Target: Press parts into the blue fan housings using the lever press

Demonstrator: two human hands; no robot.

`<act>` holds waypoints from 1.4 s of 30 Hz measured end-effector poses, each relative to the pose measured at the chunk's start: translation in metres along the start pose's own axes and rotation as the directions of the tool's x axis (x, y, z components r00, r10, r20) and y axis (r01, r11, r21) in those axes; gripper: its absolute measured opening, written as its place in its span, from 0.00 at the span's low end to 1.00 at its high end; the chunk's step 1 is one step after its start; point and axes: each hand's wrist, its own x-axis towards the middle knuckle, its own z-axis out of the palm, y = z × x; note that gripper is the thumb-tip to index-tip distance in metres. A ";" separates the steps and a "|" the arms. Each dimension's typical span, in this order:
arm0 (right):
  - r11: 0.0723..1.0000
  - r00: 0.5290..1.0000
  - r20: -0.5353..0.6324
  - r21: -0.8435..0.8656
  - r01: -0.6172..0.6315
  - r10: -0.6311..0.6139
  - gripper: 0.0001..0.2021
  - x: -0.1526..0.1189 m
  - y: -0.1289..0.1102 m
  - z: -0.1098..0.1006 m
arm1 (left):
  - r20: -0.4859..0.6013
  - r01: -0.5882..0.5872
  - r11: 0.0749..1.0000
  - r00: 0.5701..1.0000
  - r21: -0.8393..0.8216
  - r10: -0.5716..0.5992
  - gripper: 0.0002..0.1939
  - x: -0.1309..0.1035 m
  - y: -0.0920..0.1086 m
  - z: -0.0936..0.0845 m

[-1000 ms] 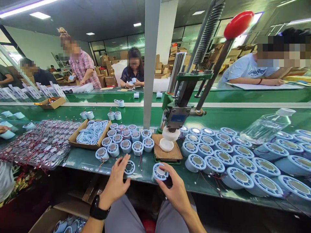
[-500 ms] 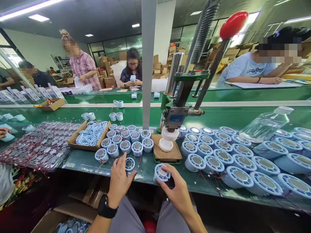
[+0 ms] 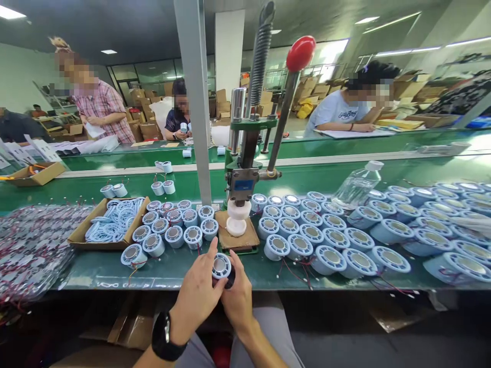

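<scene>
Both my hands meet at the front edge of the bench around one round light-blue housing (image 3: 221, 266) with a silver disc in its slotted top. My left hand (image 3: 201, 283) presses against its left side, thumb at the near rim and index finger pointing up. From the right, my right hand (image 3: 237, 291) grips it, fingers curled around the side. The underside is hidden by my hands. Just behind stands a green lever press (image 3: 243, 184) with a white pressing head (image 3: 238, 209) over a white round seat (image 3: 236, 227).
Similar housings (image 3: 174, 236) with thin wires stand left of the press, and many more (image 3: 310, 234) fill the right. A cardboard box (image 3: 76, 244) holds light-blue rings. Further left lie metal parts (image 3: 34, 250). A plastic bottle (image 3: 356, 186) leans right. Co-workers sit and stand beyond the bench.
My left hand has moved right, from beside a round blue-rimmed piece on the bench to the housing in my right hand. That piece no longer shows there. The view has turned right.
</scene>
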 end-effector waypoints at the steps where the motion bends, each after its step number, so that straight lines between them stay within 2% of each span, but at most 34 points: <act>1: 1.000 1.000 -0.020 -0.008 0.007 -0.007 0.31 0.000 0.000 0.001 | -0.005 0.023 0.999 1.000 -0.024 -0.023 0.44 0.001 -0.002 0.002; 7: 0.999 0.999 -0.042 -0.033 0.023 -0.024 0.32 0.002 -0.001 0.002 | -0.099 0.158 0.976 0.980 -0.151 -0.174 0.43 -0.004 -0.005 0.011; 11: 0.998 0.999 0.001 -0.058 0.040 -0.040 0.30 0.005 -0.008 0.001 | -0.181 0.192 0.958 0.956 -0.215 -0.232 0.39 -0.008 -0.006 0.028; 13: 0.995 0.996 0.073 -0.082 0.051 -0.045 0.26 0.006 -0.010 -0.002 | -0.206 0.179 0.955 0.951 -0.235 -0.229 0.32 -0.011 -0.010 0.038; 15: 0.989 0.980 0.197 -0.132 0.067 -0.040 0.23 0.010 -0.009 -0.012 | -0.215 0.171 0.951 0.949 -0.256 -0.229 0.27 -0.013 -0.013 0.044; 17: 0.977 0.920 0.388 -0.167 0.135 -0.061 0.24 0.025 -0.007 -0.032 | -0.198 0.189 0.944 0.949 -0.270 -0.247 0.26 -0.012 -0.013 0.042; 19: 0.958 0.841 0.526 -0.159 0.240 -0.124 0.28 0.060 -0.012 -0.062 | -0.153 0.215 0.939 0.953 -0.267 -0.262 0.26 -0.004 -0.009 0.031; 20: 0.944 0.835 0.524 -0.155 0.290 -0.170 0.29 0.086 -0.018 -0.079 | -0.132 0.217 0.940 0.957 -0.264 -0.258 0.26 0.003 -0.006 0.023; 21: 0.928 0.855 0.467 -0.164 0.334 -0.226 0.29 0.118 -0.028 -0.098 | -0.120 0.207 0.941 0.962 -0.267 -0.245 0.25 0.012 -0.003 0.015; 23: 0.891 0.911 0.228 -0.226 0.393 -0.344 0.27 0.196 -0.056 -0.131 | -0.129 0.163 0.940 0.969 -0.299 -0.210 0.25 0.037 0.004 -0.001; 25: 0.853 0.892 0.024 -0.283 0.439 -0.451 0.27 0.279 -0.088 -0.154 | -0.144 0.121 0.920 0.972 -0.373 -0.186 0.25 0.067 0.009 -0.008; 26: 0.854 0.886 -0.052 -0.300 0.426 -0.460 0.28 0.317 -0.102 -0.160 | -0.144 0.107 0.906 0.973 -0.410 -0.180 0.25 0.082 0.010 -0.007; 28: 0.890 0.910 -0.074 -0.257 0.377 -0.407 0.26 0.377 -0.121 -0.159 | -0.125 0.089 0.878 0.978 -0.471 -0.166 0.25 0.108 0.011 0.002; 29: 0.912 0.928 -0.045 -0.209 0.353 -0.369 0.30 0.397 -0.125 -0.154 | -0.110 0.079 0.867 0.982 -0.491 -0.152 0.25 0.119 0.012 0.008; 31: 0.945 0.950 0.033 -0.099 0.313 -0.311 0.39 0.422 -0.126 -0.140 | -0.075 0.064 0.847 0.990 -0.528 -0.121 0.23 0.135 0.011 0.020; 34: 0.971 0.970 0.043 0.013 0.238 -0.239 0.43 0.431 -0.124 -0.125 | -0.005 0.054 0.809 0.998 -0.585 -0.070 0.20 0.143 0.008 0.031; 37: 0.992 0.994 -0.001 0.064 0.110 -0.110 0.39 0.417 -0.136 -0.138 | 0.040 0.052 0.780 0.999 -0.623 -0.035 0.24 0.137 0.005 0.031; 39: 0.985 0.990 -0.047 0.099 0.140 -0.136 0.30 0.379 -0.144 -0.157 | 0.040 0.052 0.764 0.999 -0.644 -0.035 0.33 0.133 0.003 0.032; 41: 0.951 0.948 -0.146 0.094 0.296 -0.281 0.20 0.311 -0.140 -0.170 | 0.022 0.056 0.748 0.998 -0.662 -0.055 0.41 0.129 0.000 0.035; 42: 0.925 0.903 -0.233 0.029 0.378 -0.362 0.14 0.267 -0.130 -0.172 | 0.012 0.061 0.739 0.997 -0.671 -0.071 0.43 0.128 -0.001 0.038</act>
